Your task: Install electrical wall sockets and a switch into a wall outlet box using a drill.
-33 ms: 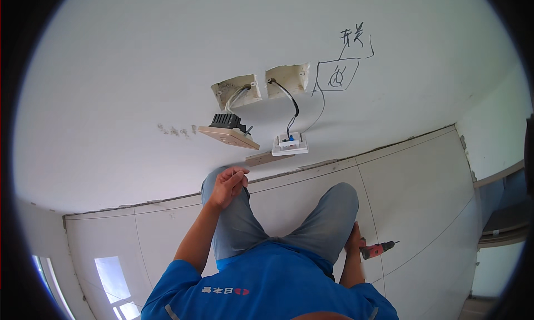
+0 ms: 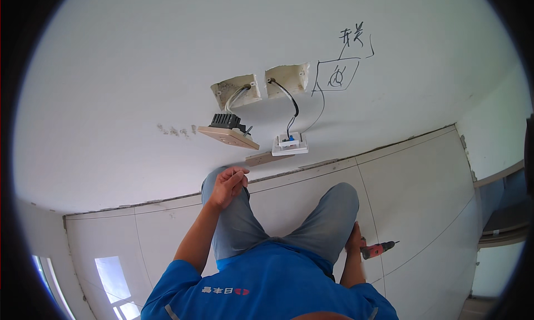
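My left hand (image 2: pixel 229 186) rests over my left knee, fingers curled and pinched together; whatever they may hold is too small to make out. Beside my right knee, my right hand (image 2: pixel 353 239) is closed at the back of a red and black power drill (image 2: pixel 378 250), its bit pointing right; the knee and thigh hide part of the grip. Beyond my left hand, a beige socket plate (image 2: pixel 229 137) with a dark back hangs by wires from the left wall box (image 2: pixel 236 92). A white faceplate (image 2: pixel 290 145) hangs on black and white wires from the right wall box (image 2: pixel 287 81).
Another beige plate (image 2: pixel 268 159) is low against the wall (image 2: pixel 139 86), behind the white one. Marker drawing (image 2: pixel 336 75) is on the wall at right. Pale floor tiles (image 2: pixel 411 209) run under my legs. A dark opening with shelves (image 2: pixel 503 209) lies far right.
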`<state>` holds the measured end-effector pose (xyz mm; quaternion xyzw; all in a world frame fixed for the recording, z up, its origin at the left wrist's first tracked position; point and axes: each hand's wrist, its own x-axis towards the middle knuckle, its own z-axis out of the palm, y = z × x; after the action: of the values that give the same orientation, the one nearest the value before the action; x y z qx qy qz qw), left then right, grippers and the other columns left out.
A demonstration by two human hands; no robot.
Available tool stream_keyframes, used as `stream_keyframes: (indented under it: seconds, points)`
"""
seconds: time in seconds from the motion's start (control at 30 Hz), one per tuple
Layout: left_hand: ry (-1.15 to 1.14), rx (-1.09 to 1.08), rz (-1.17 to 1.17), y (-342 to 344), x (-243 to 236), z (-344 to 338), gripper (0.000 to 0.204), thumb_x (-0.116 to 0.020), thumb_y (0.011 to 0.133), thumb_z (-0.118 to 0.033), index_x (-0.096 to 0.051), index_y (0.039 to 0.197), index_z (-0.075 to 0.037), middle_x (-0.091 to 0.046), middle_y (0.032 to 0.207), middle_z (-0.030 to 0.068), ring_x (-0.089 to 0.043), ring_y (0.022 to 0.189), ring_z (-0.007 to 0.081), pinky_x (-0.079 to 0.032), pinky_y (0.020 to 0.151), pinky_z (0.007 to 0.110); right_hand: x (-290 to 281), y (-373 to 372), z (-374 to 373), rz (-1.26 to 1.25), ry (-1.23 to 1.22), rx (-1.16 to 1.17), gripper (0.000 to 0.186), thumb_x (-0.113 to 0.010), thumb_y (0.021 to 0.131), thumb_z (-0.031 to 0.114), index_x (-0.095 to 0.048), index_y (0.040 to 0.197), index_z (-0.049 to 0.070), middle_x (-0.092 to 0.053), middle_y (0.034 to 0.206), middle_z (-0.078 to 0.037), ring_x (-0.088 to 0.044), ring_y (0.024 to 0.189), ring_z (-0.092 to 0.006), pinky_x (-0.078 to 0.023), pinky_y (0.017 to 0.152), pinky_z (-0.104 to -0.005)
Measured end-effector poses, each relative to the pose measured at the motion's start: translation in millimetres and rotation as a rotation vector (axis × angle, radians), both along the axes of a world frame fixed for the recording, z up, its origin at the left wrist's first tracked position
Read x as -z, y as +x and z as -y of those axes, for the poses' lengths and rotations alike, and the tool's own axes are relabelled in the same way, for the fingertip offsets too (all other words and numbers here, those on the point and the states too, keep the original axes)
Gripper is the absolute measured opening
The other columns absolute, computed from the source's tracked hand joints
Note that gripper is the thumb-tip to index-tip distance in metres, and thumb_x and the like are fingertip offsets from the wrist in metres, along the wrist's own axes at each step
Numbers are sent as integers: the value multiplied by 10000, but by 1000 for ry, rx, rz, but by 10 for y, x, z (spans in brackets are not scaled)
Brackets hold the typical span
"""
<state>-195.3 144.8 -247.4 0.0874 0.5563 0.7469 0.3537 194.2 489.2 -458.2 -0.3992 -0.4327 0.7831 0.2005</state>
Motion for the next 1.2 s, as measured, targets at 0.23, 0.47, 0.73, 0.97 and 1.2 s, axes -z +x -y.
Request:
stream_keyframes:
  seconds: [0.23,0.47,0.73,0.97,1.2]
  points:
    - [-18,6,-13,-6,14,1,197,-577,1054,-205,-697,1133,-70,-666,801,18,-394,519,21,-298,483,205,39,-117,-115,1,-41,49,667,-298,1103,506,-506,1441,-29,-599,1408,-152,-565,1291,-291,-409,1118,-404]
    - [0,6,-4,-10,16,5,192,-577,1055,-190,-697,1135,-64,-660,800,19,-386,516,20,-287,476,204,50,37,-72,-25,-202,9,612,-337,1096,482,-526,1436,9,-603,1402,-137,-578,1258,-284,-435,1081,-400]
    - [16,5,-31,-10,63,12,201,-576,1060,-197,-703,1143,-65,-657,796,22,-378,512,22,-285,469,208,70,-45,-79,-23,-116,-12,693,-267,1095,534,-488,1464,-9,-560,1466,-155,-538,1337,-318,-396,1138,-417]
    - [11,29,-18,-24,91,21,205,-552,1071,-179,-705,1150,-67,-655,801,29,-384,508,24,-293,477,207,90,86,-111,-59,-312,-4,691,-271,1095,539,-485,1468,-2,-546,1477,-153,-519,1350,-314,-381,1146,-417]
    - [30,17,-39,-6,70,31,207,-556,1070,-188,-707,1151,-71,-656,805,30,-385,509,22,-294,477,207,129,12,-53,-3,-26,5,684,-320,1082,558,-517,1443,12,-569,1443,-150,-540,1310,-309,-405,1114,-408]
